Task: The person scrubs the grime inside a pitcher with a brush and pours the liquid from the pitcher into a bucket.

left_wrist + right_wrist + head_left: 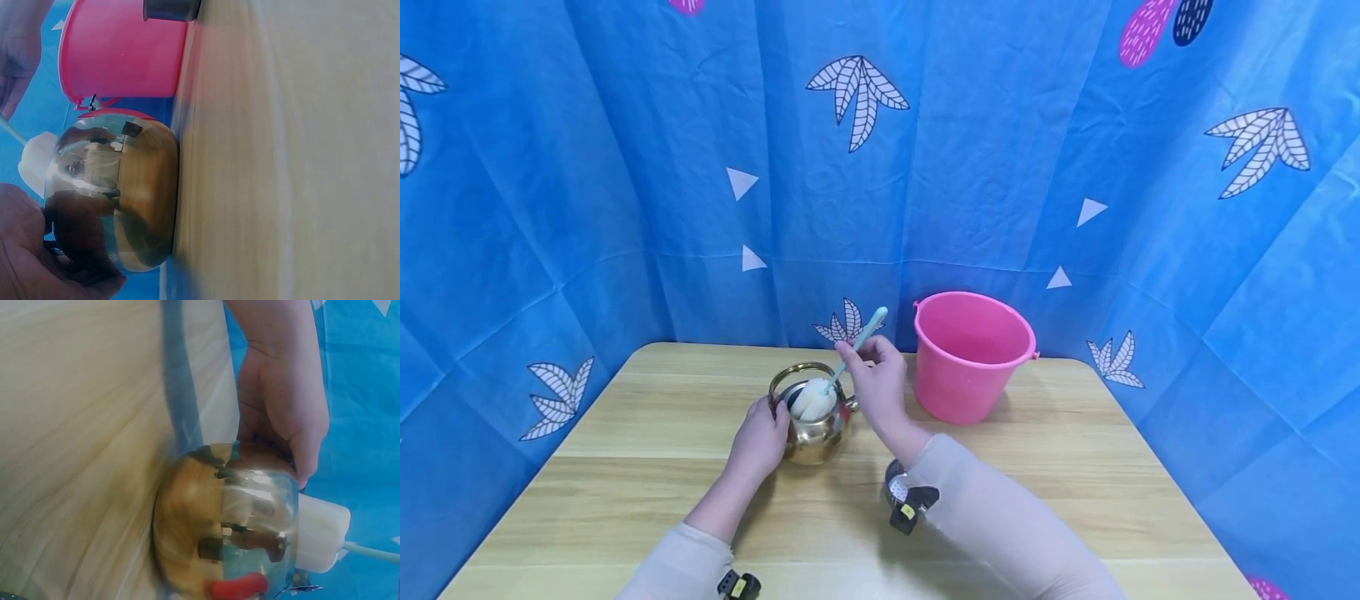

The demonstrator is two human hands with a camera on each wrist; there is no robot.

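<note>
A shiny gold kettle (816, 442) with a hoop handle (805, 367) stands on the table, its mouth uncovered. My left hand (762, 437) grips it at the left side, fingers at the rim and the handle's base. Between thumb and fingers my right hand (880, 383) pinches the pale green stick of a sponge brush (868, 327). The brush's white sponge head (815, 400) sits in the kettle's mouth, its lower part hidden inside. In the right wrist view the white sponge (322, 534) sticks out above the kettle's rim.
A pink bucket (958, 383) stands upright at the back, right of the kettle. A small round metal piece with holes (895, 483) lies partly hidden under my right forearm. A blue patterned curtain (970, 167) hangs around the wooden table (625, 492).
</note>
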